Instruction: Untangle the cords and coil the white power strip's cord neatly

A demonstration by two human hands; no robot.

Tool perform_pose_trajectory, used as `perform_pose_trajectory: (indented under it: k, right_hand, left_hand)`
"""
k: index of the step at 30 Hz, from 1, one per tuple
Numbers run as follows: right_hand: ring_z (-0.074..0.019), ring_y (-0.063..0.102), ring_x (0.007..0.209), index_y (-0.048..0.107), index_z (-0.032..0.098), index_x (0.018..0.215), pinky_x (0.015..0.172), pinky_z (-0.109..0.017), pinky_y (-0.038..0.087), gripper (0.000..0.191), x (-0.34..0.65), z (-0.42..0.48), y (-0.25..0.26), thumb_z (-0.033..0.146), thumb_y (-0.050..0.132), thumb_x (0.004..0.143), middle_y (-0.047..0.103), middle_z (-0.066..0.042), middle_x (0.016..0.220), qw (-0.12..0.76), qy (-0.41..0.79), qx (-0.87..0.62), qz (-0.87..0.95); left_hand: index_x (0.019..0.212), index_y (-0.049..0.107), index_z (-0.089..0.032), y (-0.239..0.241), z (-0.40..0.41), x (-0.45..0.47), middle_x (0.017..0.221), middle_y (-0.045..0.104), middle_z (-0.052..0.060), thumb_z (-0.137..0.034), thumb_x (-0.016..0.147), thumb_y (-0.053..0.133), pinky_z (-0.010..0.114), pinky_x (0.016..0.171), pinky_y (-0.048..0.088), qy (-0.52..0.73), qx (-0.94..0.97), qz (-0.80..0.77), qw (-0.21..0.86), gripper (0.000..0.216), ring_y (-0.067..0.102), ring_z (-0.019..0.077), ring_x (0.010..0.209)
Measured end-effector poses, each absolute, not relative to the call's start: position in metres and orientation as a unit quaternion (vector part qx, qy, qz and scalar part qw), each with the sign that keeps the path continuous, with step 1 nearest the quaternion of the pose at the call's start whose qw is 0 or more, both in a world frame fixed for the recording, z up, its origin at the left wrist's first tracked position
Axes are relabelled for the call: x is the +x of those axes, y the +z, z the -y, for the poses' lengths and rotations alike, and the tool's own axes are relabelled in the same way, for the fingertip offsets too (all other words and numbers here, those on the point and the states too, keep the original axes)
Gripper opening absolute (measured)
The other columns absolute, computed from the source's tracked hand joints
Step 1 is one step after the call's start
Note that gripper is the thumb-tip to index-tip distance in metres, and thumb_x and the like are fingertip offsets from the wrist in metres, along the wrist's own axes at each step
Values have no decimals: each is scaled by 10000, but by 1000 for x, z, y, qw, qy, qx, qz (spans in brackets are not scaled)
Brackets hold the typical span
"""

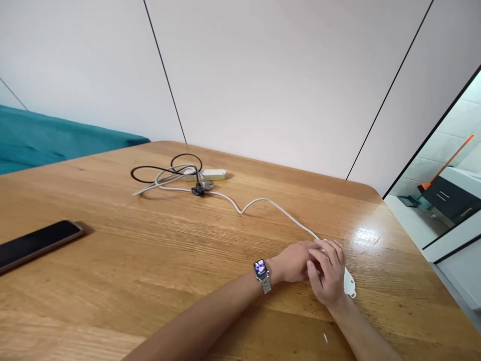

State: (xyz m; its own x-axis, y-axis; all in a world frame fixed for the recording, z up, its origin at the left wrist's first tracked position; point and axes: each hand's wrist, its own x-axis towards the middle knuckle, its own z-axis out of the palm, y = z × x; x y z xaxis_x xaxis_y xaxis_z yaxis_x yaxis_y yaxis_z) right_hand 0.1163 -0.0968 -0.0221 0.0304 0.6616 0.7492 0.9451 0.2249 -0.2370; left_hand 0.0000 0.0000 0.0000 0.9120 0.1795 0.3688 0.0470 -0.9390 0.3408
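Observation:
My right hand (328,273) curls over a white power strip (349,283) near the table's right side. Only the strip's rounded end, with a small hole and a loop, shows past that hand; the rest is covered. My left hand (298,261), with a watch (260,269) on its wrist, reaches in from the left against the right hand. Its fingers are hidden behind the right fingers. A white cord (265,199) runs from beneath the hands across the wood toward a tangle of cables.
On the wooden table (169,260), a black cable (145,167), a black plug (197,190) and a grey plug (207,185) lie by a white bar (214,174). A phone (39,243) lies at left. A white sliver (325,338) sits in front. A white wall (263,85) stands behind.

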Motion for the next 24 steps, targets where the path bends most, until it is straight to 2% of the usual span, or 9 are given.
perform_pose_trajectory:
  k: [3, 5, 8, 12, 16, 20, 24]
  right_hand:
    - [-279, 486, 1148, 656, 225, 1069, 1047, -499, 303, 284, 122, 90, -20, 309, 465, 877, 601, -93, 1223, 345, -192, -645, 654]
    - [-295, 473, 1155, 629, 216, 1144, 1030, -506, 311, 325, 127, 86, -23, 313, 492, 865, 589, -103, 1257, 277, -187, -689, 643]
    - [-318, 478, 1142, 635, 208, 1153, 950, -496, 370, 335, 140, 83, -30, 271, 491, 857, 600, -128, 1240, 192, -176, -733, 629]
    - [-318, 487, 1136, 658, 228, 1128, 885, -472, 413, 355, 167, 93, -36, 199, 414, 872, 615, -116, 1209, 146, -173, -769, 598]
    - [-317, 507, 1138, 649, 210, 1170, 870, -452, 441, 399, 196, 112, -36, 210, 364, 891, 581, -120, 1270, 113, -172, -807, 554]
    - [-308, 550, 1111, 620, 214, 1219, 851, -444, 467, 439, 235, 134, -33, 264, 313, 910, 554, -104, 1324, 72, -148, -863, 478]
    - [-341, 578, 1071, 600, 234, 1257, 840, -491, 485, 478, 280, 150, -26, 318, 312, 886, 553, -81, 1342, 82, -104, -918, 373]
  left_hand:
    - [1148, 632, -238, 13, -19, -35, 1271, 604, 61, -304, 907, 462, 364, 1040, 385, 252, 958, -98, 97, 302, 517, 207, 1191]
    - [1115, 640, -243, 18, -40, -66, 1229, 617, 73, -331, 915, 439, 400, 1015, 384, 315, 923, -215, 42, 298, 521, 225, 1162]
    - [1098, 628, -215, 21, -76, -115, 1200, 611, 100, -389, 907, 425, 397, 998, 386, 373, 844, -386, -7, 329, 528, 239, 1123]
    - [1241, 544, -191, 21, -113, -169, 1312, 532, 117, -422, 883, 429, 395, 1051, 331, 340, 785, -516, -44, 441, 452, 267, 1235]
    - [1347, 458, -160, 27, -132, -208, 1412, 432, 146, -444, 889, 420, 475, 1036, 324, 267, 733, -623, -50, 540, 401, 333, 1263]
    - [1400, 395, -154, 34, -140, -232, 1455, 369, 159, -461, 886, 438, 516, 1036, 308, 242, 680, -690, -55, 600, 355, 366, 1288]
    - [1394, 394, -158, 30, -144, -244, 1461, 355, 181, -516, 860, 486, 528, 1046, 282, 256, 656, -707, -66, 650, 323, 367, 1314]
